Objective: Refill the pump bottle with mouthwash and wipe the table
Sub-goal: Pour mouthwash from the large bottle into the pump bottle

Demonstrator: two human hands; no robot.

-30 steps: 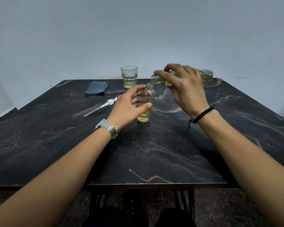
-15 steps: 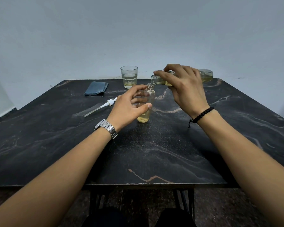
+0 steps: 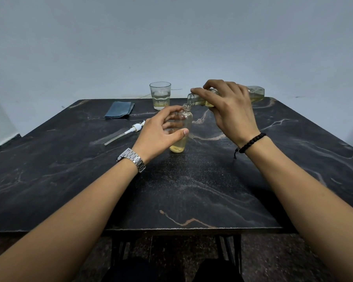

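A small clear pump bottle [image 3: 183, 127] stands upright mid-table with its top off and yellowish liquid in its lower part. My left hand [image 3: 159, 135] curls round it, thumb in front and fingers behind. My right hand [image 3: 228, 110] grips a larger clear mouthwash bottle [image 3: 255, 94], tipped nearly flat, its open mouth just above the small bottle's neck. The white pump head [image 3: 136, 127] with its long tube lies on the table to the left. A folded blue cloth [image 3: 119, 109] lies at the far left.
A drinking glass [image 3: 160, 95] with a little yellowish liquid stands at the table's far edge, just behind the bottles. The black marble table [image 3: 192, 190] ends close to me in front, with a wall behind it.
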